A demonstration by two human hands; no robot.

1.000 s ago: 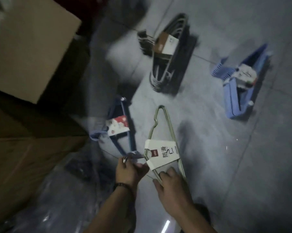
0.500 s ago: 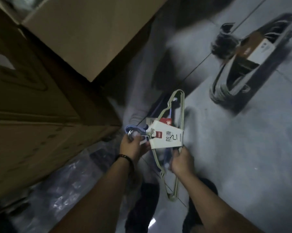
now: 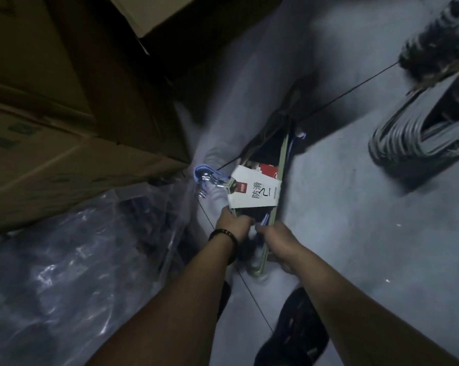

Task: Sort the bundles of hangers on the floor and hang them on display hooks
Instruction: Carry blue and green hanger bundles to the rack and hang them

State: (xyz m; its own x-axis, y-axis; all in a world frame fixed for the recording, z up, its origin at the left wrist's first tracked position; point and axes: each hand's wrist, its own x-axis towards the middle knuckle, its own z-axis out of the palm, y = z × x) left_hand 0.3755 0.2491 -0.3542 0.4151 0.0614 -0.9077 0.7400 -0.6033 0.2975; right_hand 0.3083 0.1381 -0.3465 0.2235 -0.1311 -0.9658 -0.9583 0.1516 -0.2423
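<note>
Your shoe (image 3: 294, 334) stands at 6 o'clock on the grey floor (image 3: 355, 233). Just below centre, both hands hold the gathered stock up off the floor. Your left hand (image 3: 233, 224) has its fingers curled over the wires under the white paper sleeve (image 3: 254, 192). Your right hand (image 3: 278, 243) is wrapped round the lower arm of the beige hanger bundle (image 3: 282, 165).

The blue hanger bundle (image 3: 202, 172) lies stacked behind the beige one, and its hooks poke out free toward 10 o'clock. So two bundles are collected and paired. Nothing is hung yet, and no display hook shows.

Half a second back, your left hand pinched those hooks. It now sits lower, beneath the sleeve, and the two bundles lie closer together. Your view has swung in toward the cardboard boxes (image 3: 64, 133) at 9 o'clock.

At 2 o'clock, well apart, the dark hanger bundle (image 3: 413, 138) lies on the floor. I judge it is still to be fetched.
</note>
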